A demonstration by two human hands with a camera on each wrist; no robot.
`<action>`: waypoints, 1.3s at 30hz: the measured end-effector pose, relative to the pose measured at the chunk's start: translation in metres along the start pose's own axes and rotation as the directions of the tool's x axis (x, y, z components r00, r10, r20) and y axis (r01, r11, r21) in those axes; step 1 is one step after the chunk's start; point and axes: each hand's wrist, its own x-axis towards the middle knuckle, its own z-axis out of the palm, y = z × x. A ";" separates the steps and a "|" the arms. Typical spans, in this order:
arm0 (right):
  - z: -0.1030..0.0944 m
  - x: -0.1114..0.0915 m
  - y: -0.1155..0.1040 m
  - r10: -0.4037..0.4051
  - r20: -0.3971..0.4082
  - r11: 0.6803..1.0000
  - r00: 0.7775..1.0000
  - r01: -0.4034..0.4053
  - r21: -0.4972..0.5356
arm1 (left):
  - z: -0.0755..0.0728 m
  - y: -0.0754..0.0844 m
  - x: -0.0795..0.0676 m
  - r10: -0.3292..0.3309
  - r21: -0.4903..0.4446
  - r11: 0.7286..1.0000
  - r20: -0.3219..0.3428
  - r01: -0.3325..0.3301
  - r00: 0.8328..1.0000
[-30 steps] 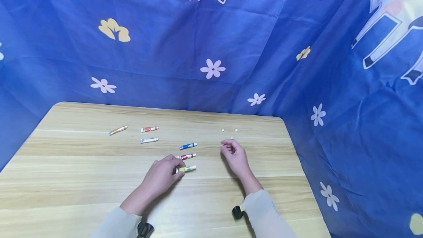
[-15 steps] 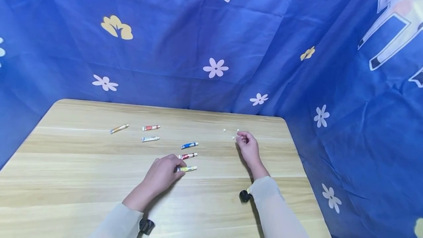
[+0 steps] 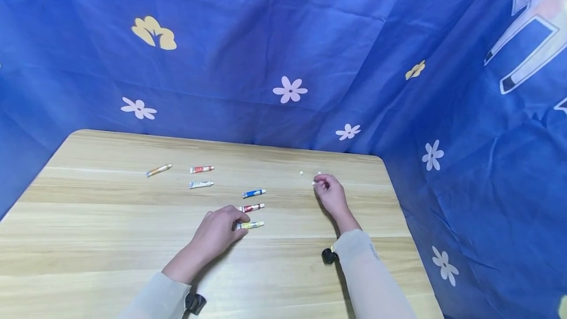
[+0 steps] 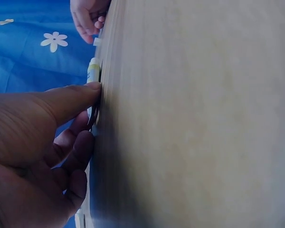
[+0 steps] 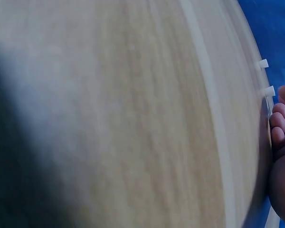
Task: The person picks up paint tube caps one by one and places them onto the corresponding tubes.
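Note:
My left hand point(image 3: 218, 234) pinches a small yellow paint tube point(image 3: 254, 225) between thumb and fingers, close over the table. Its white end points right, and the hand covers its rear part. A dark red paint tube point(image 3: 254, 207) lies just beyond, with a blue paint tube point(image 3: 254, 193) farther back. My right hand point(image 3: 333, 196) is at the back right, fingers loosely bent. Its fingertips are right at a small white cap point(image 3: 313, 182), which stands beside them in the right wrist view. Another white cap point(image 3: 320, 173) is partly behind the hand; a third white cap point(image 3: 301, 173) stands to the left.
At the back left lie an orange-brown paint tube point(image 3: 159, 170), a red paint tube point(image 3: 202, 169) and a white paint tube point(image 3: 201, 184). The wooden table point(image 3: 110, 240) meets a blue printed curtain point(image 3: 212, 92) at its back and right side.
My right hand has moved right and farther back to the white caps, then slightly left again. My left hand has kept its pinch on the yellow paint tube in about the same place.

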 end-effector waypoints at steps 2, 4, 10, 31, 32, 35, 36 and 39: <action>0.000 0.001 0.001 -0.007 0.009 1.000 1.000 0.007 -0.020 | 0.000 0.000 0.000 0.002 0.002 1.000 -0.001 -0.002 1.000; 0.001 0.001 0.003 -0.018 0.012 0.999 1.000 0.019 -0.049 | -0.001 0.001 -0.001 0.005 0.001 1.000 -0.001 -0.005 1.000; 0.002 0.003 0.004 -0.057 0.031 0.992 0.998 0.060 -0.110 | -0.001 -0.002 -0.002 0.021 -0.009 1.000 0.003 -0.021 1.000; 0.001 0.002 0.002 -0.057 0.039 0.983 0.998 0.063 -0.171 | -0.077 -0.075 0.008 -0.079 -0.119 0.991 -0.107 0.066 0.991; 0.001 0.002 0.002 -0.059 0.037 0.982 0.998 0.064 -0.177 | -0.080 -0.079 0.010 -0.084 -0.115 0.991 -0.122 0.070 0.989; 0.002 0.002 0.003 -0.061 0.033 0.980 0.998 0.066 -0.187 | -0.089 -0.093 0.014 -0.088 -0.100 0.992 -0.165 0.072 0.982; 0.002 0.002 0.003 -0.062 0.033 0.980 0.998 0.067 -0.187 | -0.090 -0.097 0.016 -0.087 -0.093 0.993 -0.175 0.071 0.981; 0.003 0.002 0.003 -0.064 0.038 0.979 0.997 0.070 -0.190 | -0.093 -0.109 0.019 -0.084 -0.076 0.995 -0.180 0.071 0.980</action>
